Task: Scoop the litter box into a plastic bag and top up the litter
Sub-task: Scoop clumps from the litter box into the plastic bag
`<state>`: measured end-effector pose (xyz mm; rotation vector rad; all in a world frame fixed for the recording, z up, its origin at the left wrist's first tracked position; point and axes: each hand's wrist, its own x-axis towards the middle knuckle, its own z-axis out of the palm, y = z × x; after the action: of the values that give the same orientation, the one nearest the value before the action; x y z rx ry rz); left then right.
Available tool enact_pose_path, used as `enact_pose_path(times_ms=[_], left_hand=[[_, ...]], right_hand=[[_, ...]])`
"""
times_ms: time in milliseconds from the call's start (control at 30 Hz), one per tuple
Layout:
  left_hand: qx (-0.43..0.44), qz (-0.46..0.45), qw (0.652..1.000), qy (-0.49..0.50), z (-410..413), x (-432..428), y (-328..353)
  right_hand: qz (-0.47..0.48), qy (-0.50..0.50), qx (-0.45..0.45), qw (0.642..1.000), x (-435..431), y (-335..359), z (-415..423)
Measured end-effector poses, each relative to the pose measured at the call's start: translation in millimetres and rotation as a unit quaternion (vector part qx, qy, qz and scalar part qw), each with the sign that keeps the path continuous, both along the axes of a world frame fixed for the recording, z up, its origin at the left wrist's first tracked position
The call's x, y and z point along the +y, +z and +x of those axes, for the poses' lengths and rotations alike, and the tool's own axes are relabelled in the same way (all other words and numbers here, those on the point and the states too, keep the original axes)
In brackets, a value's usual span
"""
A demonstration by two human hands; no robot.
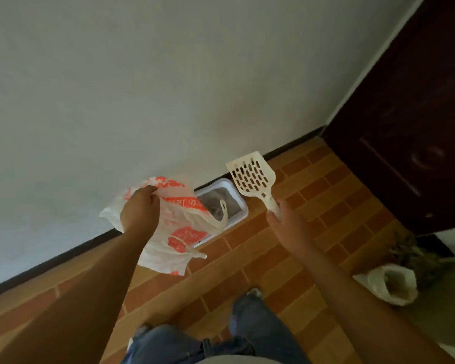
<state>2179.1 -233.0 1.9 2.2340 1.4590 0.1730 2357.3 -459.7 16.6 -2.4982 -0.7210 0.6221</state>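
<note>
A: From the head view, how far along?

B: Barely begun. The left hand (139, 208) grips the plastic bag (174, 232); the right hand (286, 222) grips an empty scoop (251, 177).

A: The litter box (237, 203)?

B: On the floor by the far wall, unscooped; topping up remains.

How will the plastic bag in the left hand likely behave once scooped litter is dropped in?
The plastic bag hangs crumpled from the left hand, so it looks floppy and light. Its mouth probably won't stay open by itself. The thin film may sag or swing under the weight.

Head view, looking down toward floor (286, 258), wall (142, 88).
</note>
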Motion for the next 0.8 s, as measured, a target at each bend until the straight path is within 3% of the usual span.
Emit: enact_pose_path(times_ms=[267,800], left_hand=[[0.015,0.009,0.991,0.135,13.8,-29.1,1.7],[0.000,-0.061,0.959,0.275,1.5,-46.9,-48.4]], right_hand=[[-0.002,0.139,-0.005,0.990,24.5,-0.4,85.2],[-0.036,0.217,0.017,0.975,67.3,-58.4,91.9]])
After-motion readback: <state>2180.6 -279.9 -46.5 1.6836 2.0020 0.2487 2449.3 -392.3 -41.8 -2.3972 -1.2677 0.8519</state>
